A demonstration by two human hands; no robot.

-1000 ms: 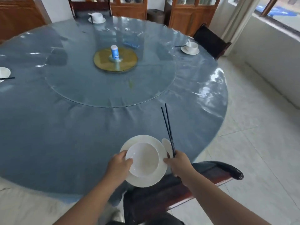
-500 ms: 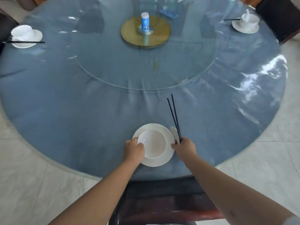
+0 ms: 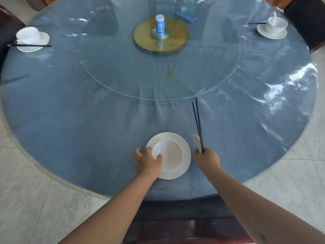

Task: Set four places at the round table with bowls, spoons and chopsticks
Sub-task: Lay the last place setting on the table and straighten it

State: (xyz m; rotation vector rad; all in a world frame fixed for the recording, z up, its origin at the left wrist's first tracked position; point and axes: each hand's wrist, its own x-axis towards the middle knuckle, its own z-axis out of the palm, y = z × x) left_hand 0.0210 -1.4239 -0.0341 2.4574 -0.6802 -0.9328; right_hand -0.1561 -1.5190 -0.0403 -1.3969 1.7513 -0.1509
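Note:
A white bowl [image 3: 169, 154] sits on a white plate [image 3: 185, 160] near the table's front edge. My left hand [image 3: 147, 160] grips the bowl's left rim, fingers over the edge. My right hand [image 3: 206, 158], just right of the plate, holds a pair of black chopsticks [image 3: 197, 124] pointing away from me and a white spoon [image 3: 196, 142]. At the far left stands a set place: bowl on plate [image 3: 29, 35] with chopsticks [image 3: 29, 45] across it. At the far right is a bowl on plate [image 3: 276, 26] with a spoon in it and chopsticks [image 3: 256, 23] beside it.
The round table [image 3: 70, 129] has a blue cloth under clear plastic. A glass turntable [image 3: 158, 71] fills its middle, with a blue-and-white bottle [image 3: 159, 25] on a gold disc [image 3: 175, 41]. Dark chairs stand at the near edge [image 3: 175, 224], far right [image 3: 306, 20] and far left.
The plate with the bowl has gone from over the table's edge to resting on the table. My right hand moved apart from the plate to the right. My view tilted further down.

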